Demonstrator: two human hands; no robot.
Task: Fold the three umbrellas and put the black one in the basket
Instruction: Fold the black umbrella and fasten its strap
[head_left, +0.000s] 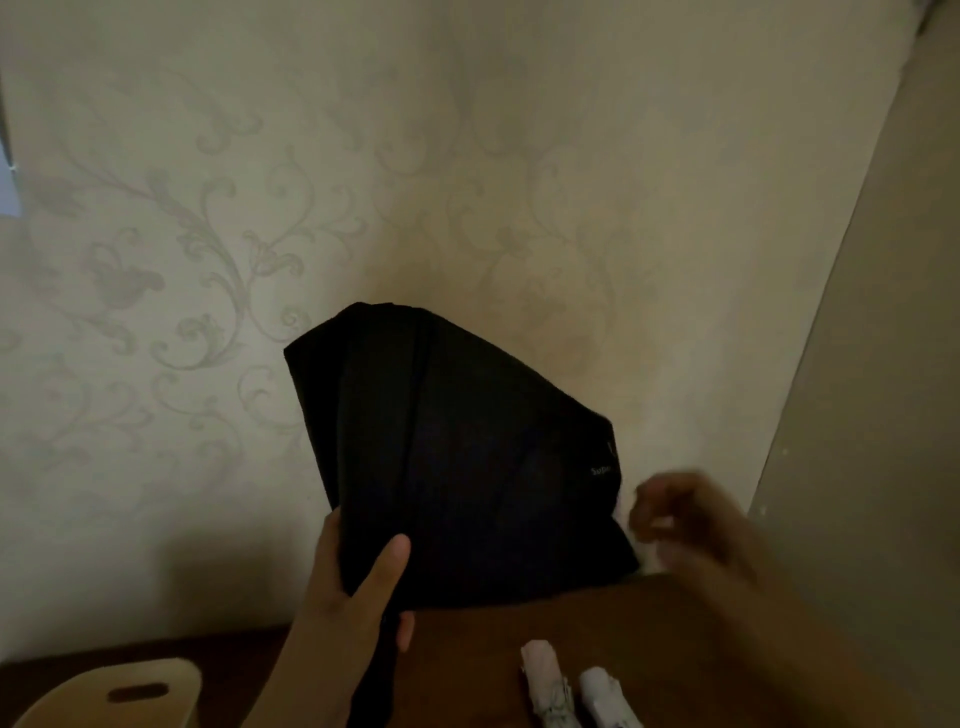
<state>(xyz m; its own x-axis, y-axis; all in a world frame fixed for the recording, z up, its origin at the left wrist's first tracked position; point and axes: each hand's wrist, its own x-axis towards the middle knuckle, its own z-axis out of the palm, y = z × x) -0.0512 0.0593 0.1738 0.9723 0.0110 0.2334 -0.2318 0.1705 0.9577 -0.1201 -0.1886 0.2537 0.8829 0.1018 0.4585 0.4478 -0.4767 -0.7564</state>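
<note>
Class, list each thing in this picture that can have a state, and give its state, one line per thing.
Black umbrella: collapsed, canopy loose, held up above the table.
Left hand: grips the black umbrella's lower part.
Right hand: blurred beside the canopy; grip unclear.
Pink umbrella: folded, lying on the table.
White umbrella: folded, lying beside the pink one.
Basket: on the table; inside not visible.

Black umbrella (457, 457): matt cloth, smooth weave, creased in folds. Table (571, 623): dark brown wood, dull sheen. Basket (130, 691): pale smooth wood, satin finish. Wall (208, 208): matt paper with faintly raised scroll pattern. Two pale umbrellas (571, 686): soft cloth.
</note>
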